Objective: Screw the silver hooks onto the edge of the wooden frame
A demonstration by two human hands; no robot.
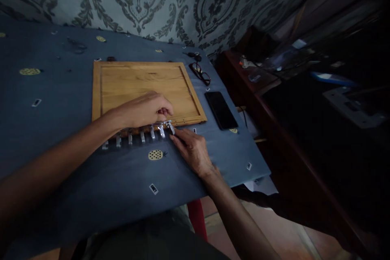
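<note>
A shallow wooden tray (143,79) lies on a table covered with a blue cloth (61,101). Along the tray's near edge runs a row of several small metal clips (141,136). My left hand (144,109) rests on that edge with its fingers curled over the rightmost clips. My right hand (191,148) lies on the cloth just right of the row, its fingertips touching the last metal clip (170,126). Whether either hand grips a clip is hard to tell in the dim light.
A black phone (221,109) lies right of the tray, with glasses (199,72) beyond it. A patterned wall stands behind. A dark wooden bench (274,101) cluttered with items is at the right. The table's front edge is close to my body.
</note>
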